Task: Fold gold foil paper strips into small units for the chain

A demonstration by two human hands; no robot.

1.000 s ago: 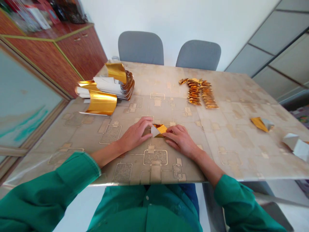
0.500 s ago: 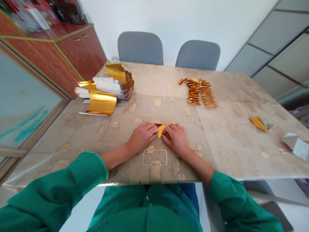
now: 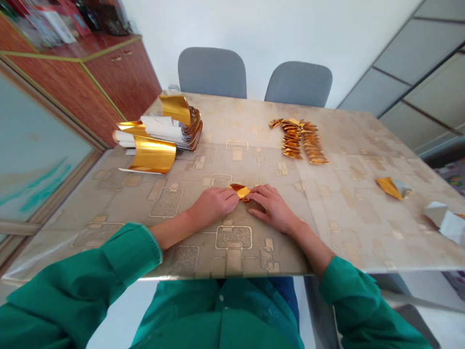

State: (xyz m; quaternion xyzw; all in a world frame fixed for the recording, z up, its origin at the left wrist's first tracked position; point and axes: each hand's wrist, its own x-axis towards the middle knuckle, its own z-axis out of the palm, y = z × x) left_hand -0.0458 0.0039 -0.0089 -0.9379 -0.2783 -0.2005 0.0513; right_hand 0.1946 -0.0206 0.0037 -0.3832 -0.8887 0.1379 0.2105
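A small folded piece of gold foil paper (image 3: 242,192) lies at the front middle of the table, between my two hands. My left hand (image 3: 216,203) is closed on its left end, with thumb and fingers pinched together. At its right end, my right hand (image 3: 272,207) holds the paper under bent fingertips, and the thumb sits a little lower, near the tabletop. The fingers cover both ends of the paper, so its full shape is hidden. Part of the upper flap stands up dark and shiny behind the fingertips.
Stacked gold and white paper sheets (image 3: 170,131) lie at the back left. Two rows of folded gold pieces (image 3: 301,140) sit at the back right. Loose gold paper (image 3: 390,187) and white-backed paper (image 3: 448,220) lie on the right. Two grey chairs (image 3: 212,72) stand behind the table (image 3: 203,252).
The gold paper's upper flap has tilted up and the piece has shifted slightly. My right thumb has moved down, away from the fingers. Both hands stay in nearly the same place.
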